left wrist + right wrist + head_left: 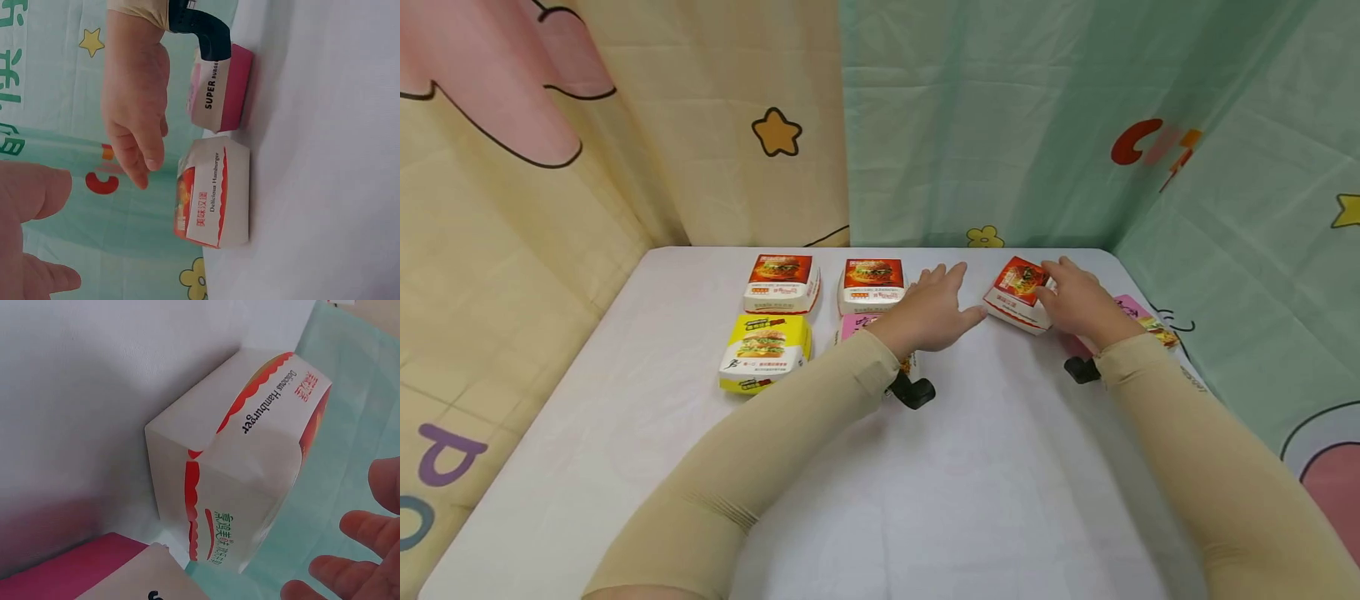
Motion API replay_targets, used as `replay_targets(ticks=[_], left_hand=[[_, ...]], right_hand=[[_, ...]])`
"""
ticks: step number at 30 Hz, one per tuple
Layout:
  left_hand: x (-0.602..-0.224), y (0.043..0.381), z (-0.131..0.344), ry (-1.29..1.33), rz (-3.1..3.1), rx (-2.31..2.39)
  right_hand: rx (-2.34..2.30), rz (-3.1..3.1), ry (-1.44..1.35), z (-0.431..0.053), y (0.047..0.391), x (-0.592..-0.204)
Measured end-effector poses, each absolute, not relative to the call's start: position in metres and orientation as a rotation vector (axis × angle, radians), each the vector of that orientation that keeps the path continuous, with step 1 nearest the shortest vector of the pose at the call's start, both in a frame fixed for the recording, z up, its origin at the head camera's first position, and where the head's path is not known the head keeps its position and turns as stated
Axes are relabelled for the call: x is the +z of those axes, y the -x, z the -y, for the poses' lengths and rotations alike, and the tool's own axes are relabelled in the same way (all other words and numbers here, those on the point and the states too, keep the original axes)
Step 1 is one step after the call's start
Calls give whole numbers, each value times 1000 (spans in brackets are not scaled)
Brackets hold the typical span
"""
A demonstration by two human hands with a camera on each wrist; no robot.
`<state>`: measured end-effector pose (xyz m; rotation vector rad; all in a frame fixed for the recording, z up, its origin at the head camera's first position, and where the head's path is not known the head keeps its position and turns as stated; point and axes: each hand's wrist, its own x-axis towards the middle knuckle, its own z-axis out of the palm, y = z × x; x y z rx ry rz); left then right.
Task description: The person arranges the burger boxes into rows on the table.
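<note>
A red-and-white hamburger box (1017, 287) sits turned at an angle on the right side of the table. My right hand (1078, 307) is over its right edge; in the left wrist view this hand (136, 103) shows above the box (215, 194), fingers pointing down and apart from it. Spread fingers (350, 572) appear beside the box (244, 456) in the right wrist view. My left hand (931, 312) hovers with straight, spread fingers above a pink burger box (853, 323), mostly hidden by the arm, and beside another red-and-white box (872, 285).
Another red-and-white box (781, 283) stands at the back left, with a yellow burger box (763, 354) in front of it. A second pink box (1138, 317) lies partly under my right wrist. Curtains (970, 125) rise behind the white table (985, 483).
</note>
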<state>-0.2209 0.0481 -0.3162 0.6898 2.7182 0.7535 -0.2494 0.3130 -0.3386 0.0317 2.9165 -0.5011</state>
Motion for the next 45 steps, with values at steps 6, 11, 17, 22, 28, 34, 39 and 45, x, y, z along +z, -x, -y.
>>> replay_targets(ticks=[6, 11, 17, 22, 28, 34, 39, 45], left_hand=[[-327, 234, -77, -694, -2657, 802], [-335, 241, -94, -625, -2581, 907], [-344, 247, -107, -559, -2558, 935], [-352, 255, -115, -517, -2552, 923], [-357, 264, -116, -484, -2459, 982], [-357, 268, -118, -419, -2417, 958], [-358, 271, -116, -425, -2447, 890], [-361, 272, -110, -413, -2487, 849]], right_hand=[[-475, -2908, -5, -320, 263, -341], [-423, -2872, 22, -322, 272, -344], [-368, -2840, 23, -322, 280, -347], [-382, -2818, 12, -320, 280, -351], [-427, -2802, -65, -311, 275, -351], [-407, -2847, -23, -302, 267, -349], [-451, -2848, -48, -295, 262, -353], [-438, -2840, -35, -289, 257, -357]])
